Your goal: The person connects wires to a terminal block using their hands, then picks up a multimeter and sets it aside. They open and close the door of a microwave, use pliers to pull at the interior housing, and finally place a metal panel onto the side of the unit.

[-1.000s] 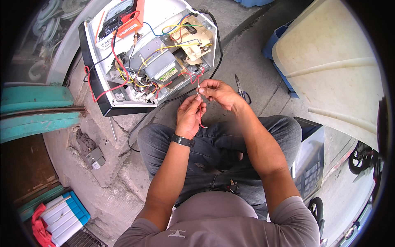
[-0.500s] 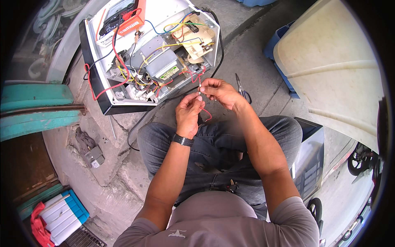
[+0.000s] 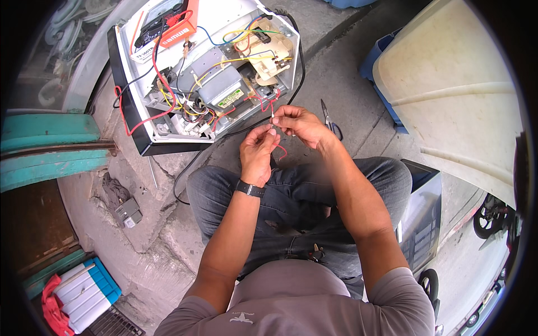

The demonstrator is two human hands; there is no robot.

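My left hand (image 3: 258, 155) is closed in a pinch, and a short tail of red wire (image 3: 283, 151) curls out beside its fingers. Just above it, my right hand (image 3: 302, 126) pinches another red lead (image 3: 264, 105) by its pale end; this lead runs out of the opened appliance. The fingertips of both hands nearly meet, and the small parts between them are mostly hidden. The opened appliance (image 3: 212, 148), which looks like a microwave oven, has its transformer (image 3: 220, 88) and many coloured wires exposed. On its top rests a multimeter (image 3: 162, 21) with red and black leads.
Scissors (image 3: 330, 120) lie on the concrete beyond my right hand. A black cord (image 3: 303, 67) loops round the appliance. To the right stands a large cream container (image 3: 448, 73); a dark panelled box (image 3: 421, 213) sits by my right knee. A thin rod (image 3: 153, 173) lies at left.
My left hand has shifted very slightly, and the red wire tail beside it has moved a little. The right hand keeps its place and its pinch.
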